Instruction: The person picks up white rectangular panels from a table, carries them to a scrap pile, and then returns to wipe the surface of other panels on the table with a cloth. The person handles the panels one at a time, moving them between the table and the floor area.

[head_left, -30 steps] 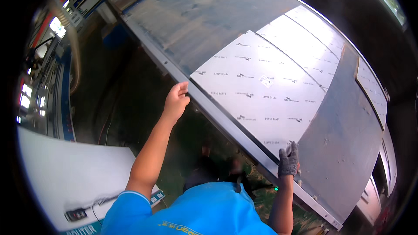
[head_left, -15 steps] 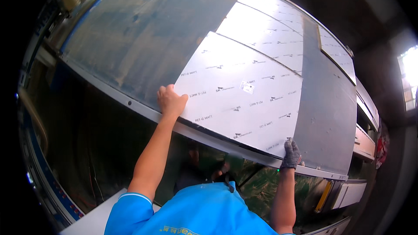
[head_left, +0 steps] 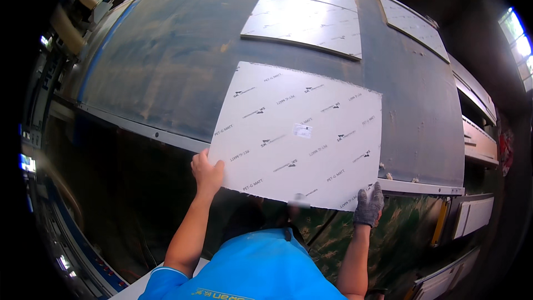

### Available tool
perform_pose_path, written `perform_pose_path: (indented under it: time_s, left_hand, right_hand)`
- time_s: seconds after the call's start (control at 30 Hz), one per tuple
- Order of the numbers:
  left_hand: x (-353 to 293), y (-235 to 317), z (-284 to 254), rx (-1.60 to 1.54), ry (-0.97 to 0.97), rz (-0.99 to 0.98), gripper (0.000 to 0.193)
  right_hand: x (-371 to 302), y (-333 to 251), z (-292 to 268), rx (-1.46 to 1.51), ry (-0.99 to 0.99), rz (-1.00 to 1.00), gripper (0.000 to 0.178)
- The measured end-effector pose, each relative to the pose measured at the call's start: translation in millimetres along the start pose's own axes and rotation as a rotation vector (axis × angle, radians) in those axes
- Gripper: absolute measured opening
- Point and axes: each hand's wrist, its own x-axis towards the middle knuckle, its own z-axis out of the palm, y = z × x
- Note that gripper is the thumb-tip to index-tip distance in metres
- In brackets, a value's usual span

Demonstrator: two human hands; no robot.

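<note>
Board point(head_left: 300, 111), one, flat, four-sided. Face off-white with a dull sheen, printed all over with slanting rows of small dark lettering and dark emblems. One small white label point(head_left: 302, 130) with dark print, slightly right of the middle. Far and near edges look slightly ragged; side edges straighter.

Location: at the front of a large grey table point(head_left: 172, 72), near part jutting past the table's metal front rail point(head_left: 416, 187) toward the wearer. Whether its far part touches the tabletop cannot be told.

Left hand point(head_left: 207, 173), ungloved: gripping the board's near left corner, thumb at the face. Right hand point(head_left: 368, 205), in a grey knit glove point(head_left: 370, 212): gripping the near right corner. Fingers beneath hidden.

Also on the table: two similar printed boards point(head_left: 302, 19), one beyond the other, behind; a further printed board point(head_left: 413, 26), far right.
</note>
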Motion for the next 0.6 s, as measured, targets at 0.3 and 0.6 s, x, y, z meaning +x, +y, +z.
perform_pose_path:
  time_s: [0.3,0.6]
  left_hand:
    - [95.9,107.0,68.7,0.205,-0.336,1.033,0.078]
    - [94.7,115.0,67.4,0.108,-0.430,1.022,0.081]
  right_hand:
    - [201.1,-108.4,65.8,-0.402,-0.279,-0.390,0.098]
    - [262.0,-181.5,155.5,-0.688,-0.242,-0.294,0.099]
